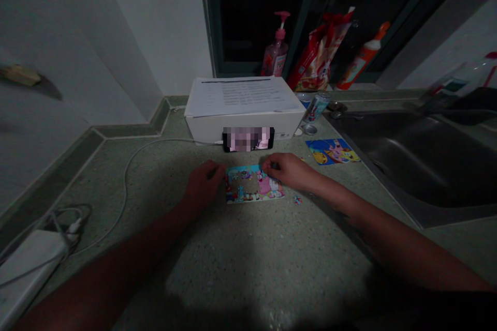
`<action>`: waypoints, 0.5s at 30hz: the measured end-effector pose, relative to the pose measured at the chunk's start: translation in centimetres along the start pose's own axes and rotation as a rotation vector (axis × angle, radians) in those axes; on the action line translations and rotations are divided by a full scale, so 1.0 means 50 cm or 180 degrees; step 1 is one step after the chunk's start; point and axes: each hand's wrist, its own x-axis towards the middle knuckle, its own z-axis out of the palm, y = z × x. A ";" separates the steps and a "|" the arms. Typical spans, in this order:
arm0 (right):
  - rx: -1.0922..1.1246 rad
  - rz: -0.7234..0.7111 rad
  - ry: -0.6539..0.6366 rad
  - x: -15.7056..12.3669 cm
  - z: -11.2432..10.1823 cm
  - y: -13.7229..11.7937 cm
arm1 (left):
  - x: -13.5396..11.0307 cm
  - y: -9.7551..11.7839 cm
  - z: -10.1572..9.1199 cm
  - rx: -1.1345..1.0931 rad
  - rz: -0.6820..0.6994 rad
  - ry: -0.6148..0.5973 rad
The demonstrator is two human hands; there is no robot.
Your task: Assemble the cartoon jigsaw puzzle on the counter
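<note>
1. Puzzle (254,184): lies flat on the counter (248,258), just in front of the phone (248,139). It is partly filled, with a bare patch near its middle.
2. Left hand (204,181): knuckles up, fingers curled, touching the puzzle's left edge. The dim light does not show whether it grips anything.
3. Right hand (289,169): fingertips bent down on the puzzle's upper right corner. A piece under them cannot be confirmed.
4. Loose piece (297,199): on the counter just right of the puzzle, below the right wrist and apart from it.
5. Picture card (334,151): flat on the counter, right of the right hand, beside the sink (419,165).
6. White box (244,111): behind the phone, with a printed sheet (243,93) on top.
7. Cable (128,176): runs left from the phone in a curve towards a white adapter (27,264).
8. Ledge behind: pink pump bottle (275,54), red bag (320,51), orange-capped bottle (363,57); a can (316,106) stands right of the box.
</note>
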 end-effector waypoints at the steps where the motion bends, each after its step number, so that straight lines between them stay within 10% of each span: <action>1: -0.0043 -0.0009 0.0022 0.000 0.000 -0.002 | 0.000 0.000 0.000 0.0012 -0.0003 -0.0006; 15: -0.0510 0.0026 0.0254 -0.008 0.001 -0.022 | 0.000 -0.003 0.004 0.0006 -0.0003 0.0047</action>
